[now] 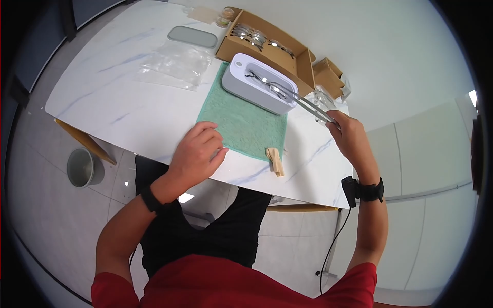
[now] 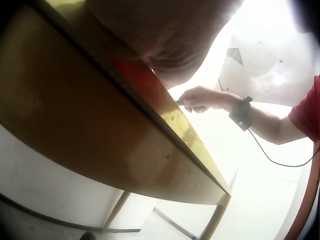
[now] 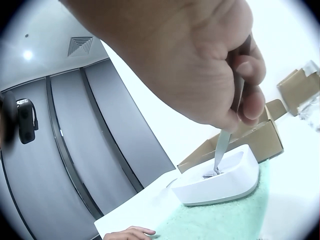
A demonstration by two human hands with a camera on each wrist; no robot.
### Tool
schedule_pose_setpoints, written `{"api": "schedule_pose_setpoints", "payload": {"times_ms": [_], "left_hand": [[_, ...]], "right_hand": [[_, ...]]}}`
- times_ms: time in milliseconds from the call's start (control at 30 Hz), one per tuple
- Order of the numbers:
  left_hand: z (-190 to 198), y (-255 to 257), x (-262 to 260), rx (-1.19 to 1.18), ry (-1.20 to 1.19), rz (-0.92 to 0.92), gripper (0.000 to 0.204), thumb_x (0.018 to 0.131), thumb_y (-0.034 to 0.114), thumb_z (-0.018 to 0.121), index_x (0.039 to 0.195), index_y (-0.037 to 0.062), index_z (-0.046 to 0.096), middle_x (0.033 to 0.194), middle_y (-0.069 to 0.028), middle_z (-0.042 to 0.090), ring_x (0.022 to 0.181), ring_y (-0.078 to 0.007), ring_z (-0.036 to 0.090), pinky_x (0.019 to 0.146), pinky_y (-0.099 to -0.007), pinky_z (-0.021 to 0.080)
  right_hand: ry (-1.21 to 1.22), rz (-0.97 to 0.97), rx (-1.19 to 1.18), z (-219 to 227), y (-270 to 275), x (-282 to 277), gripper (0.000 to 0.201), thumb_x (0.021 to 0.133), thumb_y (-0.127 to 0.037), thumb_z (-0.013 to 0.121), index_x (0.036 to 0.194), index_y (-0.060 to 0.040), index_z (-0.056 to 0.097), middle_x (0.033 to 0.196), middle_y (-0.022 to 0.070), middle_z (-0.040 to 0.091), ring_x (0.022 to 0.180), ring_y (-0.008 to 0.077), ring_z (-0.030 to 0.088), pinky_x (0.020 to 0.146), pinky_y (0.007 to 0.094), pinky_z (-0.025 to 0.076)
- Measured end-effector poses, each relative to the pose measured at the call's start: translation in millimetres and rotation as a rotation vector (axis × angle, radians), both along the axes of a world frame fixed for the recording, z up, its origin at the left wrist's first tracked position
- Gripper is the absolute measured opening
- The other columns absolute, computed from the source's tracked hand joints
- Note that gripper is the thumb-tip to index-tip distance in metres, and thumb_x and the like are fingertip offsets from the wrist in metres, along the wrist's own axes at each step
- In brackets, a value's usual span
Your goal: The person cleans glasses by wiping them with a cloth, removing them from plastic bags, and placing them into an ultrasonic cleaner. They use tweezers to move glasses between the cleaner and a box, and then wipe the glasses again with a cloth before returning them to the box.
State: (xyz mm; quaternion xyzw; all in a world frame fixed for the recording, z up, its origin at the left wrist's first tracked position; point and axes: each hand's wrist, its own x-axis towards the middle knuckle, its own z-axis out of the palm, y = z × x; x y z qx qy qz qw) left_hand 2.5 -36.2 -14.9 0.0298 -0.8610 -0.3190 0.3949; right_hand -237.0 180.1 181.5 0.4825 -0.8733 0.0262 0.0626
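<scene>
My right hand [image 1: 350,134] grips a pair of long metal tweezers [image 1: 312,107] at the near end. Their far end reaches down into a white oblong cleaning tub [image 1: 249,94]. Inside the tub lies a pair of eyeglasses [image 1: 276,91], and the tweezers overlap it in the head view. The right wrist view shows the fingers [image 3: 251,102] curled round the metal shaft above the tub. My left hand [image 1: 197,151] rests with loosely bent fingers at the table's front edge, by the near left corner of a green towel [image 1: 239,126]. It holds nothing. The tub stands on this towel.
Behind the tub, a cardboard box [image 1: 277,60] contains several eyeglasses. A crumpled beige cloth [image 1: 275,161] lies at the towel's near right corner. Clear plastic bags [image 1: 177,64] and a grey oblong lid [image 1: 192,37] lie left. Small jars [image 1: 225,18] stand at the back.
</scene>
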Motion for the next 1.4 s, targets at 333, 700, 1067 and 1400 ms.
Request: {"api": "schedule_pose_setpoints", "payload": {"times_ms": [333,700,1067,1400], "left_hand": [[0,-1,-1,-0.01,-0.005,-0.001,0.01,0.078,0.002,0.075,0.078,0.0025,0.064,0.093,-0.0081,0.067,0.109,-0.0329,0.063,0.085,-0.0411,0.054],[-2,0,-1,-0.01,0.007,0.007,0.011,0.078,0.002,0.075,0.078,0.0022,0.064,0.092,-0.0083,0.067,0.108,-0.0334,0.063,0.085,-0.0412,0.053],[-1,-1,0,-0.002,-0.014,-0.002,0.011,0.078,0.002,0.075,0.078,0.0021,0.064,0.093,-0.0083,0.067,0.109,-0.0338,0.063,0.086,-0.0415,0.053],[2,-1,0,0.011,-0.039,-0.01,0.011,0.078,0.002,0.075,0.079,0.0026,0.064,0.094,-0.0083,0.067,0.11,-0.0341,0.062,0.085,-0.0427,0.053]], "right_hand": [[-0.011,-0.037,-0.096,1,15,3,0.022,0.092,-0.007,0.067,0.113,-0.0017,0.067,0.097,0.0214,0.071,0.081,0.0415,0.067,0.072,0.0426,0.053],[-0.075,-0.131,-0.23,7,36,15,0.024,0.093,-0.007,0.068,0.116,-0.0007,0.067,0.088,0.0168,0.069,0.055,0.0245,0.061,0.058,0.0348,0.051],[-0.014,0.1,0.034,2,47,56,0.025,0.089,-0.007,0.071,0.114,-0.0049,0.068,0.085,0.0124,0.067,0.067,0.0317,0.064,0.061,0.0389,0.051],[0.005,0.147,0.099,24,53,62,0.028,0.085,-0.004,0.073,0.112,-0.0067,0.068,0.083,0.0091,0.064,0.069,0.029,0.064,0.061,0.0381,0.051]]}}
